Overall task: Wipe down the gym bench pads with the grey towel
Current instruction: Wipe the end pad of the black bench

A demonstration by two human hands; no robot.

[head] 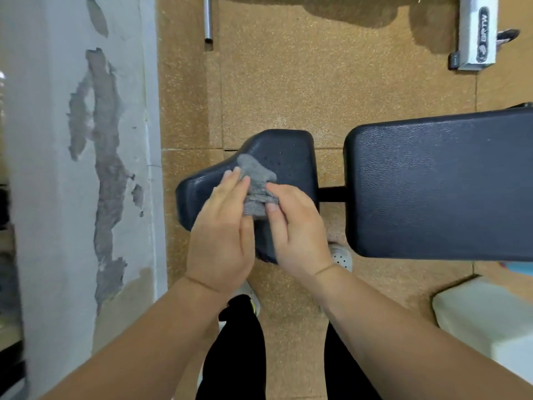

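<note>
A speckled tan floor is filling the middle of the view, seamed into tiles and carrying a dark patch at the top. A grey wall is running down the left side, its coating peeling in ragged patches.

Two black pads are lying over the floor: a seat pad at centre, narrowing toward the left, and a wider back pad at right. They are standing apart, with a black bar joining them.

The towel, grey and bunched, is sitting over the seat pad between the two hands; whether it is touching the pad cannot be told. The left hand is laying nearly straight fingers against the towel's left edge, its grip slack. The right hand is pinching the towel's lower fold under its thumb, its grip closed on the cloth. Both hands are hiding the near part of the seat pad.

A steel tube is showing at the top edge, a white frame piece at top right and a white block at lower right. A white shoe is showing just below the back pad's corner, and black trousers are showing between the forearms.
</note>
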